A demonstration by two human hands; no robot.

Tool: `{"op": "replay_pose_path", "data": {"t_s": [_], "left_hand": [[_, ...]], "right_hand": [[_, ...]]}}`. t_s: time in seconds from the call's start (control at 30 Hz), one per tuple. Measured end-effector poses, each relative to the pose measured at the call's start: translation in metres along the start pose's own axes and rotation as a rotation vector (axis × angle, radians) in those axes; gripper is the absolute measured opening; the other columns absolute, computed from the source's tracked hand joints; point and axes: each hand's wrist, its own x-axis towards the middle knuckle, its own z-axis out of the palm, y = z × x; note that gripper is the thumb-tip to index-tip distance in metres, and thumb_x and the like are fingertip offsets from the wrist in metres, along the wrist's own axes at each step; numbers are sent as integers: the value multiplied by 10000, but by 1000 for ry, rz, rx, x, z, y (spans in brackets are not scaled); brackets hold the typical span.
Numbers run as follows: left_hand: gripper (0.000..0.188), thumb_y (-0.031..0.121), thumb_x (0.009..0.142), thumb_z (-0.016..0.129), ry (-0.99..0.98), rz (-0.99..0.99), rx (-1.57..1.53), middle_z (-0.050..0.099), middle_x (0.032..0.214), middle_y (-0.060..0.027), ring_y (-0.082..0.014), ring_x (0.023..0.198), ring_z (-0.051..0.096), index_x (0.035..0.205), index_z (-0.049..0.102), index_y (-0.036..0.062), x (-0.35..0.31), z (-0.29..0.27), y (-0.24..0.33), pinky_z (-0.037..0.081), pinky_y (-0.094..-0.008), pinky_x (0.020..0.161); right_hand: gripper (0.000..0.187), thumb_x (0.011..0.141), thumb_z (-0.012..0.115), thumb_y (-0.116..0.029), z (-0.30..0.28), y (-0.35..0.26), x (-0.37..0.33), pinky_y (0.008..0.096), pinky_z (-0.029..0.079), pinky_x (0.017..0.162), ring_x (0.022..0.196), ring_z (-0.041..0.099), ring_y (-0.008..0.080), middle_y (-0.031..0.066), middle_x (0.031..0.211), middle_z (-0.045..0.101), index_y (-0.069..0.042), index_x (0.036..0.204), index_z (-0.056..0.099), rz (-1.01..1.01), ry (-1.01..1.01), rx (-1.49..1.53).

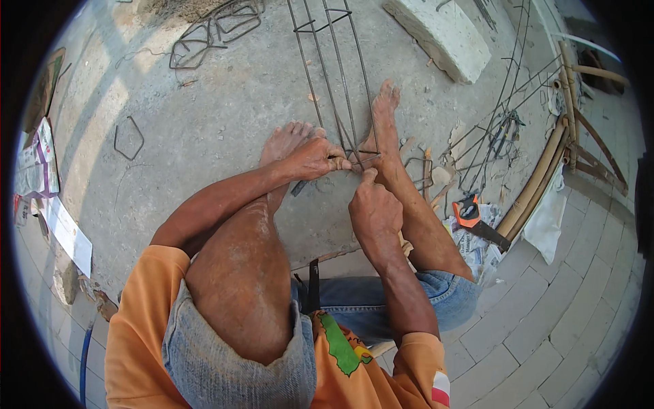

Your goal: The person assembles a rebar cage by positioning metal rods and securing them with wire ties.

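A long rebar cage (349,82) of thin steel rods, joined by square stirrups, runs from the top of the view down to between my bare feet. My left hand (315,158) is closed at the cage's near end, its fingertips pinching at the corner of the rods. Just to the right and nearer to me, my right hand (376,208) is curled into a fist, its thumb side close to the same rod ends. Whatever lies inside the right fist is hidden; a pale bit shows beneath it. My right foot (385,109) rests against the cage's right side.
Loose bent stirrups (211,34) lie at the far left, with a single wire stirrup (129,138) nearer. A concrete block (443,37) sits at the far right. A handsaw (477,219) with an orange handle lies on newspaper beside bamboo poles (535,184) and another rod frame (487,140).
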Motion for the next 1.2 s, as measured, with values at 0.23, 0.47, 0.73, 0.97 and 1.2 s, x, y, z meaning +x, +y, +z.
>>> {"op": "replay_pose_path", "data": {"t_s": [0.23,0.47,0.73,0.97,1.2], "left_hand": [[376,400,889,665,38,46,66,628,662,-142,-217,588,543,898,719,28,-6,1,-12,423,-371,591],[417,424,888,666,28,9,37,632,699,-99,-167,657,534,922,711,11,-5,3,-13,435,-324,635],[382,384,878,682,-16,-81,-66,627,662,-123,-178,605,522,922,716,7,-6,-2,-1,418,-355,587],[360,362,889,675,-23,-91,-87,649,688,-103,-162,626,537,940,720,9,-4,0,4,423,-337,597],[379,381,889,674,-17,-5,40,626,665,-92,-147,616,512,935,719,7,2,3,3,418,-328,590]], "right_hand": [[431,843,558,-82,-6,4,-28,333,566,543,617,698,263,142,719,679,98,1232,514,38,-48,-65],[455,837,568,-101,4,1,-7,337,560,518,588,692,240,140,715,675,96,1243,513,-33,-1,25],[452,833,575,-110,15,1,-2,340,557,516,622,701,239,155,734,681,121,1216,516,-58,108,-10],[426,845,549,-96,10,-2,4,373,560,546,640,701,273,172,731,680,98,1223,517,8,25,27],[452,821,570,-102,12,3,-6,324,553,530,597,692,241,152,693,676,125,1207,513,10,60,-10]]}}
